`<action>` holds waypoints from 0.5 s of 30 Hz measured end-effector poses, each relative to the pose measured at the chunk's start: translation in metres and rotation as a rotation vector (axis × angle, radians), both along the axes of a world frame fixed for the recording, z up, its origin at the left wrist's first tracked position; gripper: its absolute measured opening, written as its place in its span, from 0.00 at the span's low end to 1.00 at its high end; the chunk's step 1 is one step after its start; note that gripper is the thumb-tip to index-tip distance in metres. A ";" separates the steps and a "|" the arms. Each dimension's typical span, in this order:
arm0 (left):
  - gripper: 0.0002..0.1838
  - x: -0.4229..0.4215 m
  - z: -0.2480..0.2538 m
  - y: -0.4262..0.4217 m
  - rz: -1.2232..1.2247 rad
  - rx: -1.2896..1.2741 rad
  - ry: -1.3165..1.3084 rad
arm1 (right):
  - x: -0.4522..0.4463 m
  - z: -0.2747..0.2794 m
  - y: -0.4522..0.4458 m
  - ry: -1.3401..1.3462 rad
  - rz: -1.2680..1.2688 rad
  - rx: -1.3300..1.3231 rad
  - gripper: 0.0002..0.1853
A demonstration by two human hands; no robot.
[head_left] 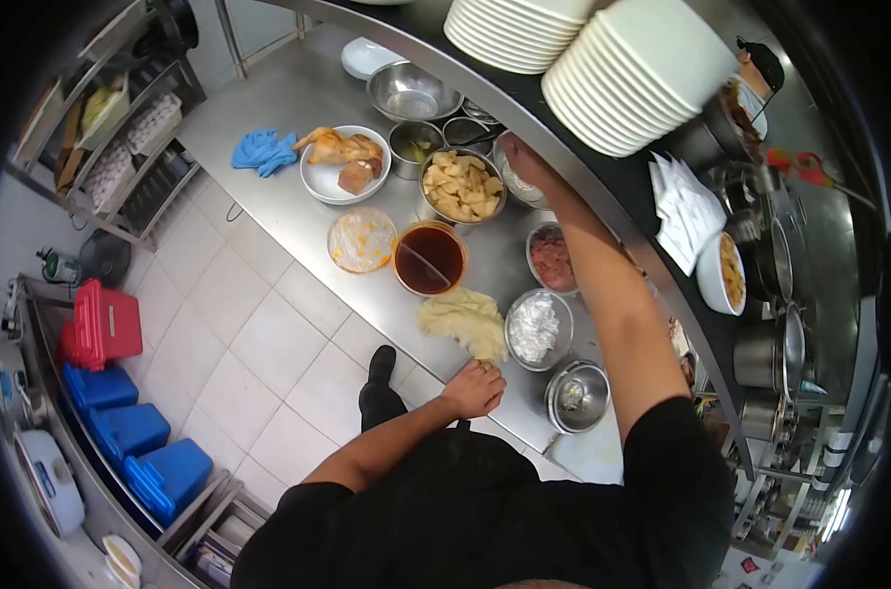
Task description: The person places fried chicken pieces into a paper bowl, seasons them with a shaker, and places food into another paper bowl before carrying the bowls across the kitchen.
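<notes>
My left hand (476, 389) is closed at the counter's front edge, its curled fingers on the end of a crumpled pale yellow cloth (465, 323). My right arm stretches far across the counter, and my right hand (522, 162) is at the back, partly under the shelf edge. Its fingers are hidden, beside a dark handle (483, 137) and above a bowl of white grains (524, 188). Near it are a metal bowl of pale cut chunks (462, 187) and a container of pinkish meat (551, 257). A container of dark red sauce (430, 258) stands beyond the cloth.
A bowl of white powder (534, 329) and stacked metal bowls (578, 396) stand right of my left hand. Further left lie an orange-stained lid (361, 240), a bowl with chicken (352, 177) and a blue cloth (265, 152). White plates (632, 79) fill the overhead shelf.
</notes>
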State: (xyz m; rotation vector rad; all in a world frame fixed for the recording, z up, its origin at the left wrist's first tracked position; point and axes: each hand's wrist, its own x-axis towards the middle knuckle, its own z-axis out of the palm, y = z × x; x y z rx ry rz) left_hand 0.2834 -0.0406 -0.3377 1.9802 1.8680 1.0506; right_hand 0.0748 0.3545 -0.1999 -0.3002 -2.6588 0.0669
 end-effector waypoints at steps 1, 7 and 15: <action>0.09 -0.013 0.000 -0.005 -0.051 0.005 -0.036 | -0.027 -0.013 0.022 -0.059 0.004 0.044 0.11; 0.15 -0.079 0.011 -0.018 0.138 -0.016 0.005 | -0.089 -0.054 0.051 -0.350 0.006 -0.098 0.09; 0.18 -0.081 0.005 -0.012 0.135 -0.008 0.077 | -0.087 -0.063 0.053 -0.203 -0.082 -0.101 0.08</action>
